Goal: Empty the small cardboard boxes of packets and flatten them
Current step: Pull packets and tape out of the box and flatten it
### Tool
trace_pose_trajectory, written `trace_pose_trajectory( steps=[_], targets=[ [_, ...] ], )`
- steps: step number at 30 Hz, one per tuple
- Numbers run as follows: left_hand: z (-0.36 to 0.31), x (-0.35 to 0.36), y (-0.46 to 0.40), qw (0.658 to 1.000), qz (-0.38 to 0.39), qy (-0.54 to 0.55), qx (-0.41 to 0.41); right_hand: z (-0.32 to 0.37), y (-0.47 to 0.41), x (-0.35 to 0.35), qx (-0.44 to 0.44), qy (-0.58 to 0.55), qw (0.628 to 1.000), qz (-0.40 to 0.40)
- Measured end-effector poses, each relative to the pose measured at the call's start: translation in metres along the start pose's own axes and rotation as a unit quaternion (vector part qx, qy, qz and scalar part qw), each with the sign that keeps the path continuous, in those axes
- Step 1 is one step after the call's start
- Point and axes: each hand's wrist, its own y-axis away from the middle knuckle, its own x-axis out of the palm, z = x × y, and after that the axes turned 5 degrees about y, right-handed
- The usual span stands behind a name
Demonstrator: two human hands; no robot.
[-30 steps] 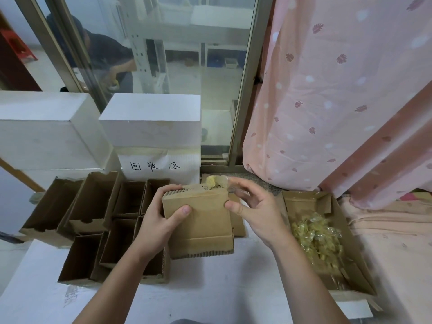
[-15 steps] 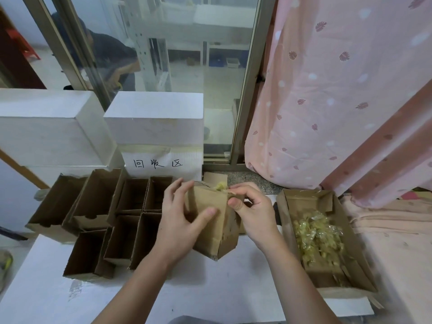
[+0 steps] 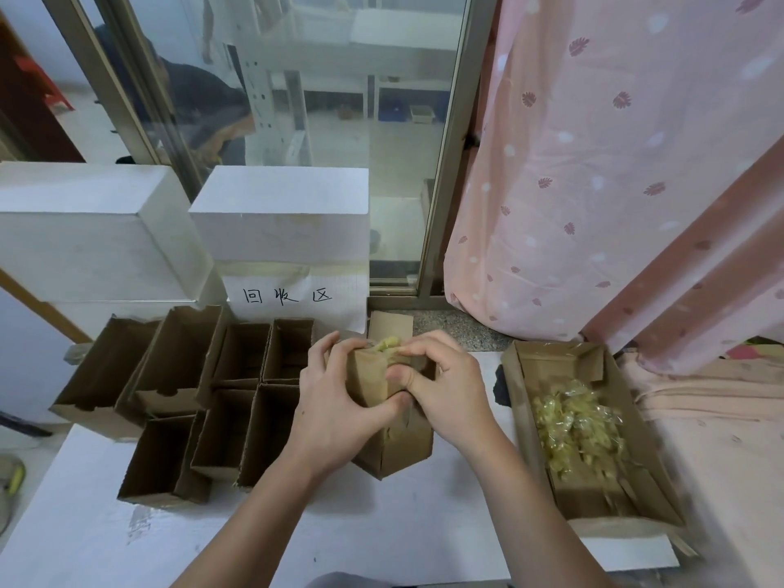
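- Head view: left hand [image 3: 339, 418] and right hand [image 3: 445, 392] both grip one small cardboard box [image 3: 394, 451] above the white table [image 3: 382, 536], fingers curled over its top.
- Yellowish packets [image 3: 388, 345] show at the box's open top.
- Open empty boxes [image 3: 237, 401] stand left of it.
- Tray of loose packets [image 3: 572, 426] sits to the right.

- Single head-worn view, looking forward and down, close over the white table [image 3: 382, 536].
- Glass door [image 3: 339, 120] at 12 o'clock, pink curtain [image 3: 615, 163] at 2 o'clock.
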Motion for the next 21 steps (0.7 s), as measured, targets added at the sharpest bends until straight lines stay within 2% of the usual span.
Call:
trace_pose_trajectory(
  steps=[4,6,9,13,15,17,21],
  targets=[
    [0.002,0.004,0.002,1.000,-0.009,0.005,0.008,-0.003,0.002,0.005,-0.048,0.038,0.996,-0.068],
    [0.004,0.004,0.002,1.000,-0.015,0.008,0.014,-0.002,0.002,0.010,-0.040,0.044,0.995,-0.078],
    [0.006,0.001,-0.001,0.999,-0.019,0.017,0.026,0.005,0.001,0.013,-0.005,0.024,0.998,-0.063],
    [0.011,-0.004,-0.003,0.999,-0.029,0.029,0.022,0.014,0.000,0.000,0.034,-0.075,0.996,0.020],
    [0.013,-0.004,-0.004,0.999,-0.032,0.031,0.026,0.019,-0.002,-0.004,0.027,-0.073,0.996,0.046],
    [0.013,-0.004,-0.004,0.998,-0.031,0.035,0.038,0.019,-0.004,-0.004,0.013,-0.058,0.998,0.020],
    [0.011,-0.003,-0.004,0.997,-0.023,0.046,0.050,0.019,-0.005,-0.004,0.048,-0.047,0.997,-0.029]
  ],
)
